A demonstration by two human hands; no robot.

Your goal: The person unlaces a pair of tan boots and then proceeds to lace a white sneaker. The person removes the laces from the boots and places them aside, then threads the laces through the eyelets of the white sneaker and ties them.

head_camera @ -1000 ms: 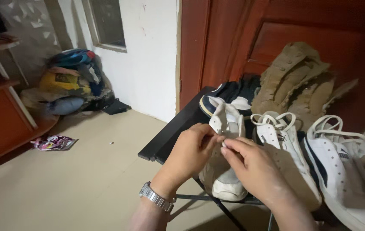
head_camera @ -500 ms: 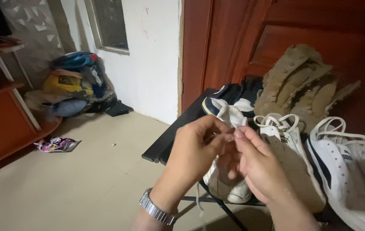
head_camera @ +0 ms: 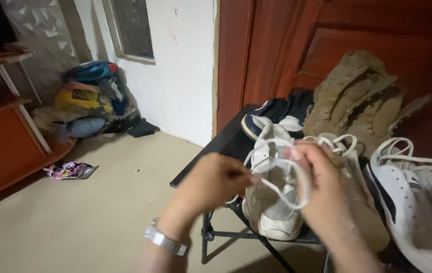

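A white sneaker (head_camera: 272, 212) lies toe toward me on a small black table (head_camera: 211, 151). Its white lace (head_camera: 271, 156) is pulled into a loop in the air above it. My left hand (head_camera: 211, 184), with a metal watch on the wrist, pinches one side of the lace. My right hand (head_camera: 322, 187) pinches the other side just to the right. Both hands hover over the sneaker's front half.
More white sneakers (head_camera: 408, 197) lie to the right, a dark blue shoe (head_camera: 271, 114) and tan boots (head_camera: 357, 96) stand behind against a red-brown door. A pile of bags (head_camera: 87, 96) sits in the far corner, an orange shelf (head_camera: 3, 136) at left, a wrapper (head_camera: 69, 170) on the floor.
The hands have moved apart and lower, drawing the lace out into a wide loop. The sneaker beneath now shows more fully.
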